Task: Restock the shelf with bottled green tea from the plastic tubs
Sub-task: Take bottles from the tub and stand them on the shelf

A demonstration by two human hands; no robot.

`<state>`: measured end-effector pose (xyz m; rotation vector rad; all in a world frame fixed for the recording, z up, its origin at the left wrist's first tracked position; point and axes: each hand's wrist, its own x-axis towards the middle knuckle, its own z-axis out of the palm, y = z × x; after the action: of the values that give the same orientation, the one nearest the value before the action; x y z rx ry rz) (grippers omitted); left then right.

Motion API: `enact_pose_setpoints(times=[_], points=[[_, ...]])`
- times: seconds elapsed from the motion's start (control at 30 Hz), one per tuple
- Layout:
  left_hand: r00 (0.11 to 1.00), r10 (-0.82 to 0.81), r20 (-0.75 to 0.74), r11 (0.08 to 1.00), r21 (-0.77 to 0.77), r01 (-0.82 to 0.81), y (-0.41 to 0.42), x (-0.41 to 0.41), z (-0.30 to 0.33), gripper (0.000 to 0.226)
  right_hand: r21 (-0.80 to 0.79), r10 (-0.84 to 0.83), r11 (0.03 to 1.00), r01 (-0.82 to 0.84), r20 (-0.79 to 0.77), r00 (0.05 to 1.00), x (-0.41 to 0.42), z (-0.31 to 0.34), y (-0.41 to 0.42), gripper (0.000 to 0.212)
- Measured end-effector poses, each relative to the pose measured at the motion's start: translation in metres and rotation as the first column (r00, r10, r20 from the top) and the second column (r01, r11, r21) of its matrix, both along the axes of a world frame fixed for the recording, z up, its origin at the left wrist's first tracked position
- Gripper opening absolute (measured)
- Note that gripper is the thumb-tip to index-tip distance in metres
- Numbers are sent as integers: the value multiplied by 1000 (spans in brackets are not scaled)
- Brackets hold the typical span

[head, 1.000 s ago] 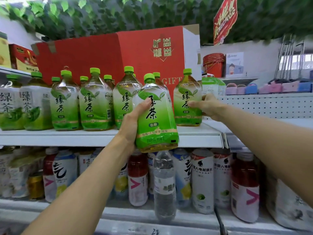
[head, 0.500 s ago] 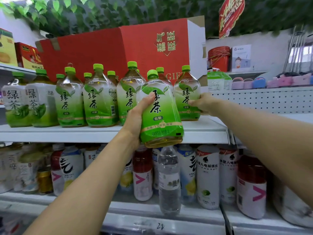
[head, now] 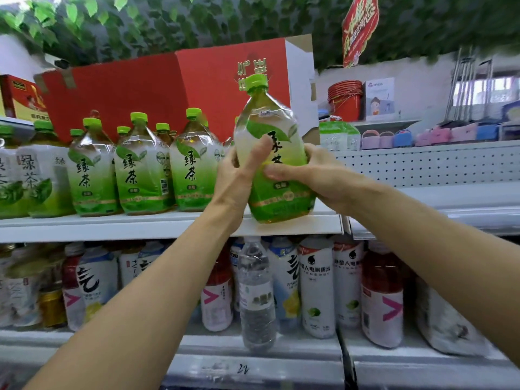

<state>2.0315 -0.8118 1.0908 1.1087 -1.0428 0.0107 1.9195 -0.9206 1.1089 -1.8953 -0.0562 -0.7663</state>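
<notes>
Already well stocked, the upper shelf (head: 168, 223) carries a row of green tea bottles (head: 143, 167) running from the far left to near its right end, with more green caps showing behind the front rank. At that right end, a person grips one more green tea bottle (head: 277, 153) with both hands: the left hand (head: 239, 173) wraps its left side with the thumb laid across the label, and the right hand (head: 318, 170) curls round its right side, fingers pressing the front. The bottle leans slightly to the left, its base at the shelf's front edge; whether it rests on the shelf or is just above it cannot be told. A red gift carton (head: 174, 88) stands behind the row. The lower shelf (head: 253, 347) holds mixed drinks, a clear water bottle (head: 256, 294) at the front. Judging from this, restocking is far along; this bottle needs settling upright in the gap beside the row. No plastic tubs are in view, so how many bottles remain cannot be told.
</notes>
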Motion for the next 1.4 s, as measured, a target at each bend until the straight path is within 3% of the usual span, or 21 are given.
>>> enact_pose_setpoints(times=[0.07,0.23,0.3,0.4,0.47,0.63,0.77,0.9,1.07,1.13,1.2,1.3,1.4], points=[[991,50,120,991,116,-64,-11,-1,2,101,36,-68,997,67,37,997,-6,0,-16,95],[900,237,365,882,308,-357,-44,6,-1,80,158,-176,974,164,66,982,-13,-2,-62,121],[809,306,502,789,342,-511,-54,13,-2,69,179,-185,969,173,51,981,-12,-2,-78,110],[670,302,678,637,379,-672,-66,28,-3,74,165,-199,967,195,11,980,-9,-2,-98,91],[655,258,710,545,452,-706,-72,34,-2,80,145,-208,967,210,-30,978,-6,1,-110,86],[657,179,732,402,555,-728,-77,38,-2,88,86,-267,955,283,-161,950,10,9,-136,35],[653,180,736,379,560,-736,-79,40,-3,88,75,-313,941,331,-185,931,24,11,-147,24],[652,179,737,367,565,-739,-82,42,-4,90,43,-372,921,387,-203,906,36,13,-153,48],[639,195,744,370,547,-751,-84,43,-5,90,-50,-441,896,441,-212,872,42,13,-155,59],[634,207,745,385,533,-753,-83,42,-6,88,-112,-499,866,486,-211,841,50,10,-171,72],[621,230,749,411,504,-760,-81,41,-6,84,-198,-580,814,546,-227,782,48,9,-161,72],[519,321,792,489,331,-807,-76,34,-5,69,-405,-719,686,604,-255,646,27,8,-113,52],[429,478,767,589,82,-804,-60,19,-6,45,-543,-784,564,622,-114,611,7,3,-78,45]])
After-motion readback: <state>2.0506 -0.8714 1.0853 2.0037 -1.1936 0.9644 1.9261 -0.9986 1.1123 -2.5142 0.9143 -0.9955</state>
